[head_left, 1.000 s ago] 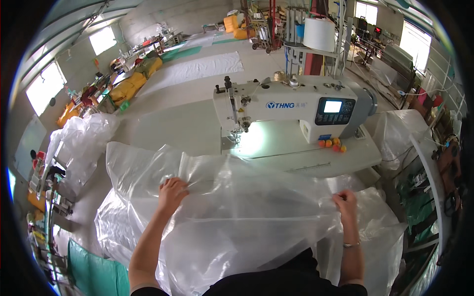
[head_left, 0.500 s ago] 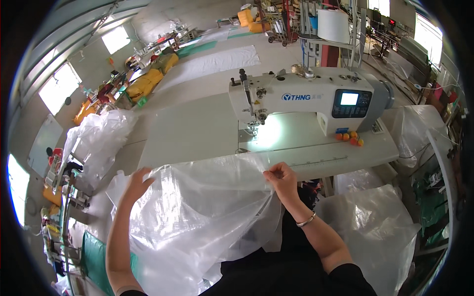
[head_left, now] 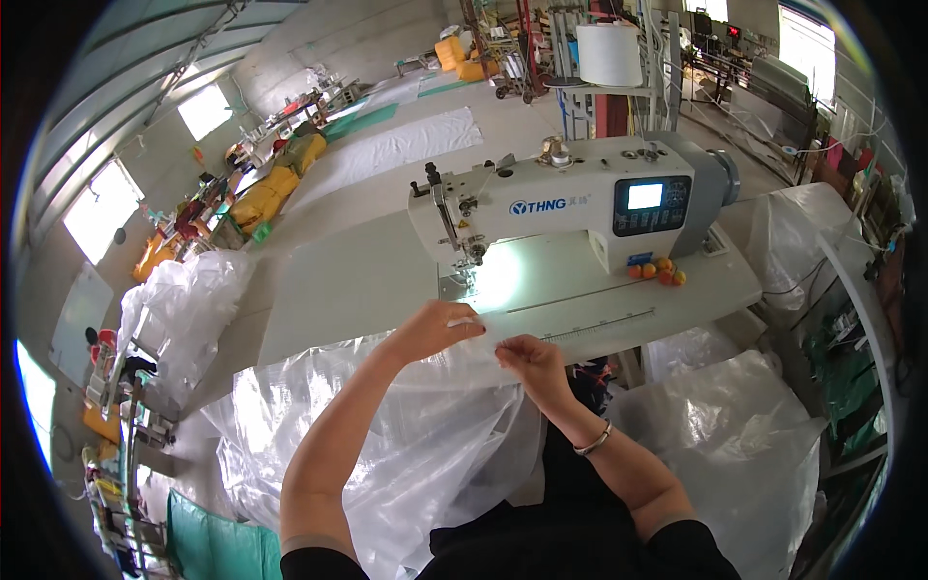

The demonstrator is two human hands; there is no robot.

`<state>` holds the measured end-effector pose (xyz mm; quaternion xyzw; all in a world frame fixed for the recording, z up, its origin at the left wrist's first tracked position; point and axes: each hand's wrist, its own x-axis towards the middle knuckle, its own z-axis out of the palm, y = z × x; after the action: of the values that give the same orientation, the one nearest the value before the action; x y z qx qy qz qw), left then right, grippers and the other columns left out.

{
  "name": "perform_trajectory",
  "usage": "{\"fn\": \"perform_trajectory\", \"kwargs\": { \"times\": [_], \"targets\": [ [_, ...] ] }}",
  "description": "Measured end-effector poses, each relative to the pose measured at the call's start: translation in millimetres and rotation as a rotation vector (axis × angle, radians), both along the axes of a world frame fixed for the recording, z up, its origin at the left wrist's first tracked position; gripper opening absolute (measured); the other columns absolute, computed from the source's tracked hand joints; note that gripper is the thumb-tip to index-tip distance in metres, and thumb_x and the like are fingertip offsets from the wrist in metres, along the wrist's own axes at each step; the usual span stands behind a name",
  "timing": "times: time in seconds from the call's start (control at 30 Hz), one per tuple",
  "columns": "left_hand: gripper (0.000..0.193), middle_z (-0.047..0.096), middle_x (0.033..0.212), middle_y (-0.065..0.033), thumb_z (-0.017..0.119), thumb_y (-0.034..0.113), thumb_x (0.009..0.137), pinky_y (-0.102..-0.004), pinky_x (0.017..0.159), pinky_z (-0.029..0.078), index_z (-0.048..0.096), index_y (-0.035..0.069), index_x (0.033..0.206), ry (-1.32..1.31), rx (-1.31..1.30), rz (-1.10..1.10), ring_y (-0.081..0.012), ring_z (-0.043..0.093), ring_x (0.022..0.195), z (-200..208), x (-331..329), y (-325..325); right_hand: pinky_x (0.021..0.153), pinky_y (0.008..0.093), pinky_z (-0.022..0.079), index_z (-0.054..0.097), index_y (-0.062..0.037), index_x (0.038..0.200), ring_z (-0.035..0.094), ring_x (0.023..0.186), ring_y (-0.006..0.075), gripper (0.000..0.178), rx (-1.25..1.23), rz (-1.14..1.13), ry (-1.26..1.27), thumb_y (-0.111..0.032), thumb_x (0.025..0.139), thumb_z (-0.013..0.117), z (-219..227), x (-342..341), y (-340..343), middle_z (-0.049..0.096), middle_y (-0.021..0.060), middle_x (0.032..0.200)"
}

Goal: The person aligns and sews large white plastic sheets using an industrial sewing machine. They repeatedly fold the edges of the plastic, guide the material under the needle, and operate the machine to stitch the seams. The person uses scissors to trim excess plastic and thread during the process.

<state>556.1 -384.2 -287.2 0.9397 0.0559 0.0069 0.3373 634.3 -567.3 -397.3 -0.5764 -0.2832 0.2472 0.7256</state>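
A large sheet of clear plastic [head_left: 290, 416] drapes over the front edge of the sewing machine table and down across my lap. My left hand [head_left: 437, 331] pinches its top edge just in front of the lit needle area. Close by on the right, my right hand [head_left: 537, 365] is closed on the corner of the same sheet, with a bracelet at the wrist. Only a narrow gap separates the two hands. Beyond them stands a white sewing machine [head_left: 561, 208] with a glowing control panel [head_left: 653, 203]; its presser foot area [head_left: 466, 275] is free of the sheet.
Small orange ornaments [head_left: 657, 272] sit at the base of the machine. More clear plastic lies heaped to the right [head_left: 720, 425] and bundled at the left [head_left: 188, 309]. A big white thread cone [head_left: 611, 53] stands behind the machine. A green sheet [head_left: 217, 541] is low on the left.
My left hand has moved right along the sheet's edge, close to my right hand, and now pinches the plastic. The sheet's edge has gathered between them, and the view has shifted slightly.
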Motion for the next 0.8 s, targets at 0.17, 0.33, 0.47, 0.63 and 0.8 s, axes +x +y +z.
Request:
{"fn": "perform_trajectory", "kwargs": {
  "times": [0.17,0.33,0.47,0.63,0.8],
  "targets": [
    [0.024,0.066,0.074,-0.0067,0.065,0.026,0.089,-0.0326,0.068,0.047,0.068,0.003,0.093,-0.064,-0.105,0.013,-0.0137,0.059,0.07,-6.8,2.6,9.7,0.071,0.0238,0.046,0.066,0.0012,0.098,0.06,0.079,0.0095,0.016,0.027,0.014,-0.068,-0.011,0.087,0.067,9.5,7.3,7.5,0.067,0.006,0.084],
    [0.017,0.061,0.068,-0.0105,0.063,0.019,0.088,-0.0354,0.063,0.047,0.063,0.003,0.083,-0.155,0.197,0.214,-0.0253,0.06,0.063,7.2,2.0,-1.0,0.099,0.0424,0.04,0.058,-0.0062,0.118,0.058,0.105,0.0222,0.041,-0.127,-0.477,-1.045,-0.017,0.081,0.071,50.5,-12.4,10.1,0.062,0.0094,0.108],
    [0.012,0.063,0.075,-0.0132,0.062,0.016,0.088,-0.0371,0.063,0.047,0.062,0.005,0.085,-0.322,0.352,0.154,-0.0328,0.061,0.071,10.3,10.8,3.4,0.099,0.0462,0.036,0.06,-0.0106,0.106,0.062,0.09,0.0256,0.035,-0.147,0.543,-1.453,-0.039,0.087,0.061,52.1,-56.3,2.8,0.063,0.0086,0.086],
    [0.009,0.064,0.079,-0.0124,0.063,0.011,0.087,-0.0364,0.063,0.047,0.061,0.002,0.087,-0.541,0.371,0.137,-0.0311,0.06,0.07,23.2,-12.3,36.2,0.085,0.0428,0.043,0.058,-0.0088,0.061,0.06,0.059,0.0318,0.049,-0.338,0.824,-1.293,-0.049,0.088,0.057,41.3,-48.0,-50.3,0.057,0.009,0.055],
    [0.01,0.059,0.074,-0.0122,0.066,0.007,0.085,-0.0313,0.06,0.044,0.061,-0.001,0.084,-0.622,0.283,0.258,-0.025,0.055,0.064,46.7,-30.5,28.2,0.086,0.0423,0.046,0.064,-0.0053,0.072,0.062,0.073,0.0343,0.04,-0.4,0.325,-1.012,-0.044,0.08,0.071,2.1,0.6,-51.8,0.063,0.0124,0.072]
  ]
}}
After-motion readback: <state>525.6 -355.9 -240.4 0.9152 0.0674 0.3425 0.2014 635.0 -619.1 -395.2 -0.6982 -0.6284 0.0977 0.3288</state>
